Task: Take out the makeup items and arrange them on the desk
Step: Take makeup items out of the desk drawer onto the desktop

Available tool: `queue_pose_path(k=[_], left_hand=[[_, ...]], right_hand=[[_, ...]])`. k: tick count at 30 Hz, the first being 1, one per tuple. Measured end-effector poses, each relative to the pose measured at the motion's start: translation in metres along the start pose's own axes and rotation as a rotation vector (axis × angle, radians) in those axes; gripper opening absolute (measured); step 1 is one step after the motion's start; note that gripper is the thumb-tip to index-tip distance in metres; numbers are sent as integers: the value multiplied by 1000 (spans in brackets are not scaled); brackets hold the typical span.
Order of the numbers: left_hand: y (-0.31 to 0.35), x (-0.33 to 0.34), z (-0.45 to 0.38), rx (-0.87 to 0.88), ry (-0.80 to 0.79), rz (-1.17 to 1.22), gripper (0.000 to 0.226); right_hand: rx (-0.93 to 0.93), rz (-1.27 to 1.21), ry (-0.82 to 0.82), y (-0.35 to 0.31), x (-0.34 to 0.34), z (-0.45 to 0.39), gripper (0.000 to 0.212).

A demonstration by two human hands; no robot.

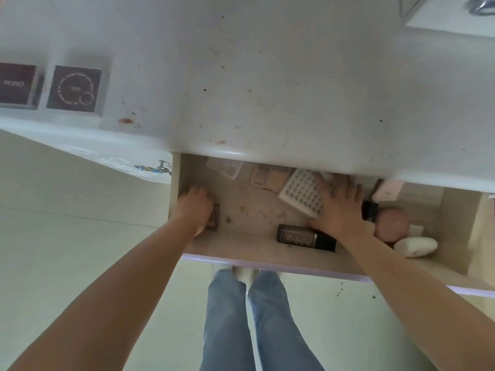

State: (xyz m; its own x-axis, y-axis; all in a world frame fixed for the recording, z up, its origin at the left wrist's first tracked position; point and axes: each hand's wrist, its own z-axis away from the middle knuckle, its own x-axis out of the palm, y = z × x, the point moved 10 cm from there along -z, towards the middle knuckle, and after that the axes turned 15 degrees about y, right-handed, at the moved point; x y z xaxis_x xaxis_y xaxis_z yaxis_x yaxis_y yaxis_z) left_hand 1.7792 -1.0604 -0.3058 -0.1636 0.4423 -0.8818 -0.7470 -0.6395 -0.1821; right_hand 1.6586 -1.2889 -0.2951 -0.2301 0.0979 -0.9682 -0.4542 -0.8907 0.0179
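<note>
Both hands are down in the open drawer (241, 250). The left hand (194, 207) curls over a small brown compact (215, 214) by the left wall. The right hand (338, 207) lies with fingers spread on a white lash tray (301, 195); whether it grips is hard to tell. Two dark boxes (73, 88) already sit on the desk (267, 76). The flat tray could slip from spread fingers and bump the dark bottle (305, 238) or pink puff (392, 223).
</note>
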Motion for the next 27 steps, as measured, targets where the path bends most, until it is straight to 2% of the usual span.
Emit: queue_pose_path(k=[2,4,7,11,14,16,18,22,24,27], left_hand=[[3,-2,7,33,-29,30,35],[6,-14,21,39,-26,117,31],[7,-53,46,27,90,275,30],[-27,-124,70,-109,295,767,42],[-75,-179,69,-162,529,899,36],[-109,-198,53,-225,606,956,23],[-134,-201,28,-286,585,984,19],[-157,-174,-17,-371,416,947,29],[-165,-164,-30,-355,385,818,31],[-178,-165,-39,-315,471,631,31]], right_hand=[[-80,77,-3,-8,-4,-1,122],[-138,48,15,-18,-18,1,124],[-240,-88,-138,-41,-33,26,113],[-418,-211,-154,-83,-95,59,109],[-487,-330,-39,-107,-149,64,108],[-508,-305,179,-119,-181,44,104],[-445,-259,271,-129,-198,13,102],[-387,-150,138,-151,-188,-35,109],[-409,-80,70,-158,-168,-44,111],[-398,-46,22,-156,-152,-52,108]])
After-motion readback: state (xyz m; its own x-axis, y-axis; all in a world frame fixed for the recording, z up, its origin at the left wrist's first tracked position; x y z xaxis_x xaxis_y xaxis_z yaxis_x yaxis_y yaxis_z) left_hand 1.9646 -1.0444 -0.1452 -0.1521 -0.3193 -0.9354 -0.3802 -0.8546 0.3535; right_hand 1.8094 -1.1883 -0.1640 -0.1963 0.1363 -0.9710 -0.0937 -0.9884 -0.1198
